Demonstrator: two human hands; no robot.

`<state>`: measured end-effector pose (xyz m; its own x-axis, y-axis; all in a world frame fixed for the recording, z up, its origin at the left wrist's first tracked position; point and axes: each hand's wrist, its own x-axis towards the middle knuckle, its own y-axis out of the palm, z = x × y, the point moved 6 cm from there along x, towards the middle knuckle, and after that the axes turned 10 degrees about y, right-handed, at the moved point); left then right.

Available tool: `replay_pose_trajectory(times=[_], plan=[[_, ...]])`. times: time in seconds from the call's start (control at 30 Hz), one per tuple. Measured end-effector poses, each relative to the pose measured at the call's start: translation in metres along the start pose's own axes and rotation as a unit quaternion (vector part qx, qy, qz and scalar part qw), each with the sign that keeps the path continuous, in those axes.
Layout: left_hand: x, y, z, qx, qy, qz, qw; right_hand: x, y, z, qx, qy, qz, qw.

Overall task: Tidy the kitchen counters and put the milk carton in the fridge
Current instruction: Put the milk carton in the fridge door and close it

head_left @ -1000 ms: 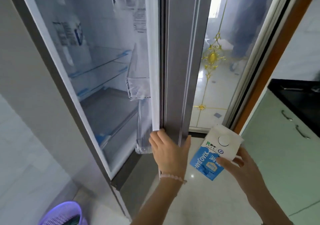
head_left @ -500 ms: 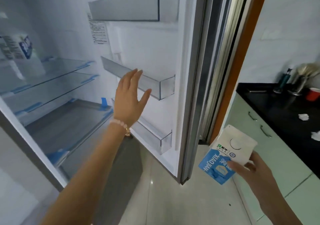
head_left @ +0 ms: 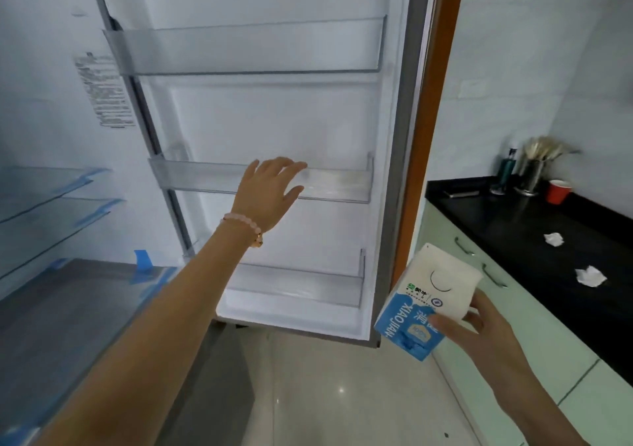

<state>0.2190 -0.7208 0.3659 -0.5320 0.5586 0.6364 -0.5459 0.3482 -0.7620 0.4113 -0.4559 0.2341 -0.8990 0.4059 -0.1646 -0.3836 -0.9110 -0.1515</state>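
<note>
The fridge door (head_left: 274,120) stands wide open in front of me, its inner side showing three clear door bins. My left hand (head_left: 270,193) is stretched out with fingers spread, in front of the middle door bin (head_left: 339,185); it holds nothing. My right hand (head_left: 479,325) grips a white and blue milk carton (head_left: 424,301) low at the right, tilted, just right of the door's edge. Glass fridge shelves (head_left: 51,205) with blue tape lie at the left.
A black counter (head_left: 534,240) over pale green cabinets (head_left: 507,336) runs along the right. On it lie two crumpled tissues (head_left: 590,276), a red cup (head_left: 558,190), a utensil holder (head_left: 534,171) and a dark bottle (head_left: 507,171). An orange door frame (head_left: 435,120) stands behind the fridge door.
The fridge door has swung from nearly shut to wide open. My left hand let go of its edge and now hovers open by the middle bin. The carton stays in my right hand.
</note>
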Motion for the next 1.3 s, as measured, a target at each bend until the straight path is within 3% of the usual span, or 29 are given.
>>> replay_pose_trajectory(times=[0.27, 0.53, 0.97, 1.3], plan=[[0.027, 0.02, 0.104, -0.043, -0.039, -0.022, 0.998, 0.069, 0.051, 0.032, 0.001, -0.022, -0.055, 0.998], [0.048, 0.055, 0.112, 0.019, -0.039, -0.089, 0.995, 0.14, 0.107, 0.054, -0.023, -0.033, -0.064, 0.997], [0.052, 0.065, 0.113, 0.062, -0.033, -0.119, 0.99, 0.271, 0.156, 0.075, -0.042, -0.031, 0.085, 0.995], [0.051, 0.061, 0.11, 0.043, -0.079, -0.095, 0.991, 0.321, 0.186, 0.047, -0.23, -0.017, 0.188, 0.955]])
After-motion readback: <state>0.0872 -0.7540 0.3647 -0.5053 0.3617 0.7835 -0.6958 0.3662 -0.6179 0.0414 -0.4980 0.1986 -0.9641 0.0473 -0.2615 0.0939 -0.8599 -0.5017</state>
